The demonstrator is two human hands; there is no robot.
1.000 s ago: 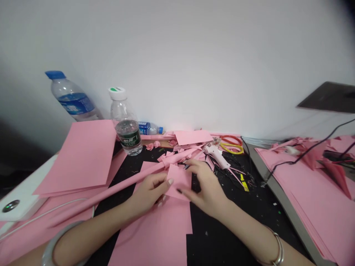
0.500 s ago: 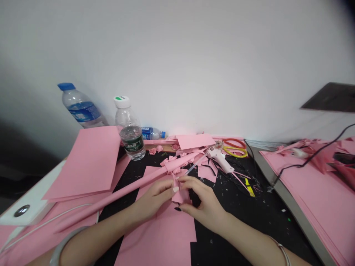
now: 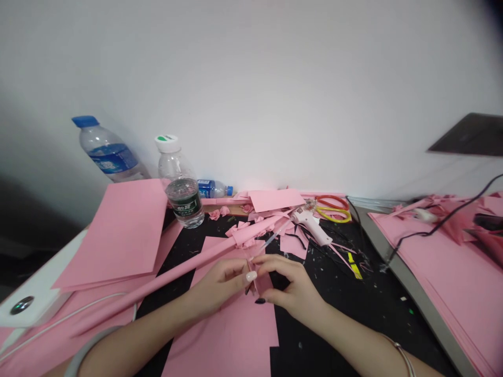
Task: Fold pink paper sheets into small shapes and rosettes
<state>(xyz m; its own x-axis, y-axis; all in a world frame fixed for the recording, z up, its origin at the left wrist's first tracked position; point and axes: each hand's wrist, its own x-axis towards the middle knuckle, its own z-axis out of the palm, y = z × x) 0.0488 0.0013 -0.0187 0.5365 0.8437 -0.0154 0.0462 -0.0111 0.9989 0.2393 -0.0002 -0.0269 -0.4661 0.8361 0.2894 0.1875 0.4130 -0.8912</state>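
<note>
My left hand point(image 3: 220, 285) and my right hand point(image 3: 288, 285) meet in front of me, pinching a small folded piece of pink paper point(image 3: 262, 283) between their fingertips. Much of that piece is hidden by my fingers. Below my hands lies a flat pink paper sheet point(image 3: 220, 340) on the black work mat point(image 3: 314, 314). A long rolled pink paper tube point(image 3: 165, 283) runs just past my left hand, apart from it, toward a cluster of paper scraps.
A white glue gun point(image 3: 310, 225) and red-and-yellow scissors point(image 3: 332, 208) lie among pink scraps at the back. Several plastic water bottles point(image 3: 181, 183) stand or lie by the wall. Pink paper stacks point(image 3: 112, 235) fill the left side, and more sheets point(image 3: 440, 283) and a black cable lie on the right.
The flat pink square has been folded into a narrower piece. Both hands have closed in on it, and my fingers now pinch it from either side.
</note>
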